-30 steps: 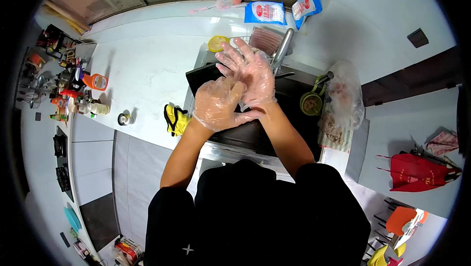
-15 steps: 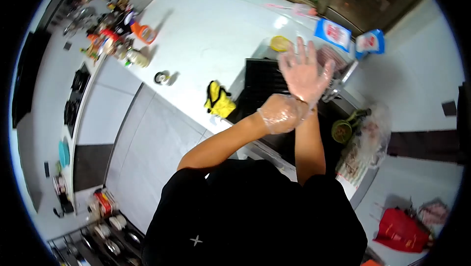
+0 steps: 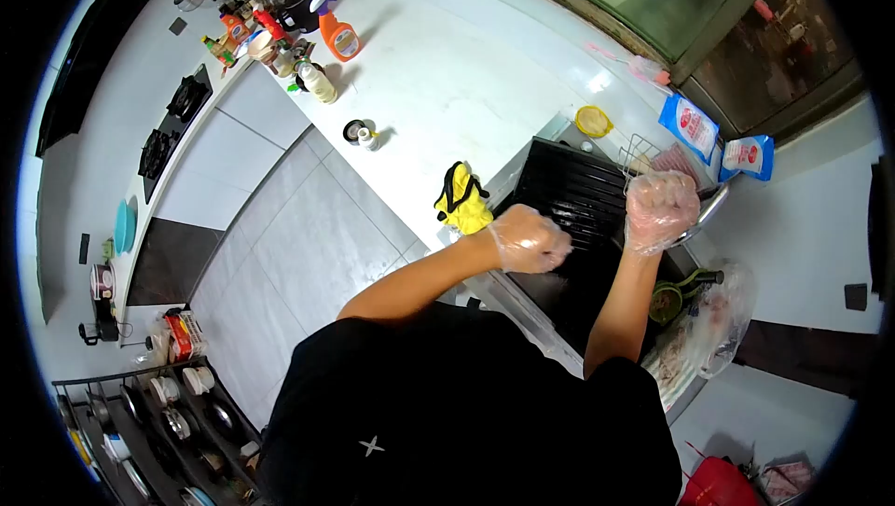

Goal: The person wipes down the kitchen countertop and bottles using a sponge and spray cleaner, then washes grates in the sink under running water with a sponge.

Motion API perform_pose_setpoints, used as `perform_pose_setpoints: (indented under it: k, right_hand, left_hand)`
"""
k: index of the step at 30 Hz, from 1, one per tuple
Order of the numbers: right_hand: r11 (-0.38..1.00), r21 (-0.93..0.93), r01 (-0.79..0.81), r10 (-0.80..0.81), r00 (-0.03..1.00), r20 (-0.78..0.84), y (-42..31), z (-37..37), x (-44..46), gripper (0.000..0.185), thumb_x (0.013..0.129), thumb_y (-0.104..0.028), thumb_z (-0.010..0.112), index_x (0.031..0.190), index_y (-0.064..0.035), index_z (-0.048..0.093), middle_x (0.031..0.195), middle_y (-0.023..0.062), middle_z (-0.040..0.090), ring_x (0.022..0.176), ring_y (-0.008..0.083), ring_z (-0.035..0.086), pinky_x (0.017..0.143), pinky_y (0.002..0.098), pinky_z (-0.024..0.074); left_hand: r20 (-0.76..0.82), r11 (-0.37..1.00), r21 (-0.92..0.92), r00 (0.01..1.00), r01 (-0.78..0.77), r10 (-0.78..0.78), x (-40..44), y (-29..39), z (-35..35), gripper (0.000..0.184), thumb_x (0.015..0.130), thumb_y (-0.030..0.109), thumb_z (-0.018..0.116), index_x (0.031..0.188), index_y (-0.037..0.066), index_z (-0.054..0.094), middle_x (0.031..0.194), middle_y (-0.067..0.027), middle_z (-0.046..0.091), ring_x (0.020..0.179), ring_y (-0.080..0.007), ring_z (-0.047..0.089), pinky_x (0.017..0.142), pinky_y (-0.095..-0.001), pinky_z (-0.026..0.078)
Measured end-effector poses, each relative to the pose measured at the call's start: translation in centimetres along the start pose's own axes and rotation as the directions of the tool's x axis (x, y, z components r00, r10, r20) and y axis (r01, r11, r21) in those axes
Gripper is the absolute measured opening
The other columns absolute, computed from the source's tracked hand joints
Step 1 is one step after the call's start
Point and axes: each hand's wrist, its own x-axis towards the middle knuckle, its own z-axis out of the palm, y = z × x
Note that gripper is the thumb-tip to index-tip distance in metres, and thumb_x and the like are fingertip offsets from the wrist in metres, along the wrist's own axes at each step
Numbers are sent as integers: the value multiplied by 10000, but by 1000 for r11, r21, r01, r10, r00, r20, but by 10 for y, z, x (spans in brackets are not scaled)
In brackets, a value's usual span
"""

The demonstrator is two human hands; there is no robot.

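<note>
Plastic gloves on left hand and right hand above black sink

My right hand, splayed before, is now a fist; my left hand has released it, apart to its left.

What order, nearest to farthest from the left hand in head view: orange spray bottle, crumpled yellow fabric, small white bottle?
1. Crumpled yellow fabric, just left.
2. Small white bottle, farther left, counter edge.
3. Orange spray bottle, upper left.
</note>
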Motion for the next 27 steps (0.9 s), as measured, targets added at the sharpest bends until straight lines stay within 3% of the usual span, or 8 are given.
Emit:
perform_pose_setpoints:
  k: [4,6,8,11,15,23,26,27]
  right_hand:
    - [997,-57,44,-43,999,7,9,0,7,304,756,-16,493,583,-185,309,503,-48,238,395,90,201,419,274,185]
    - [570,-805,164,-348,936,-56,5,-65,-2,317,755,-3,483,583,-187,292,499,-48,219,386,91,177,409,279,171]
    - [989,-144,-31,-10,962,-273,25,-48,4,330,756,22,463,587,-178,262,500,-41,181,377,98,129,390,287,138]
    - [997,-37,-73,55,934,-352,62,-55,10,333,752,30,463,595,-157,236,507,-32,164,387,104,104,385,290,115]
    - [981,-92,-173,123,909,-399,103,-80,15,350,763,14,483,611,-142,210,509,-25,149,408,113,72,402,299,100]
    - [907,-269,-325,159,854,-496,222,-83,70,401,828,-25,521,581,-165,239,512,-32,197,436,117,155,454,297,188]
    - [506,-634,-584,140,782,-608,268,-106,89,385,860,-102,586,580,-151,327,528,-42,260,467,108,229,478,284,240]
    - [212,-713,-668,99,741,-664,285,-112,92,297,863,-154,621,636,-137,431,582,-29,381,518,117,338,522,273,323]
  left_hand:
    - [-47,960,-61,960,274,-277,-55,-45,-32,197,862,199,638,699,99,594,656,-79,637,566,-246,626,515,-382,507]
    - [-57,857,-47,855,514,-516,-90,-64,-57,245,874,265,639,718,86,579,680,-116,644,602,-314,629,558,-423,506]
    - [-168,706,38,701,707,-693,-130,-94,-77,290,877,295,654,724,70,554,653,-131,622,596,-328,622,557,-431,496]
    - [-403,486,118,490,866,-773,-200,-159,-95,316,852,342,696,793,71,543,639,-130,603,620,-340,630,567,-442,490]
    - [-332,98,-7,90,995,-939,-246,-213,-126,467,823,384,734,1134,140,486,774,-73,673,797,-308,683,706,-437,512]
    - [-274,127,22,129,992,-953,-288,-289,-149,695,785,318,761,1331,248,336,1256,-74,586,984,-340,666,790,-454,536]
    - [-250,139,28,142,990,-958,-303,-310,-161,830,763,305,769,1430,286,276,1393,-70,464,1014,-347,657,815,-463,540]
    - [-247,136,31,140,990,-959,-304,-313,-169,864,756,310,774,1452,291,262,1409,-68,447,1026,-345,653,818,-460,541]
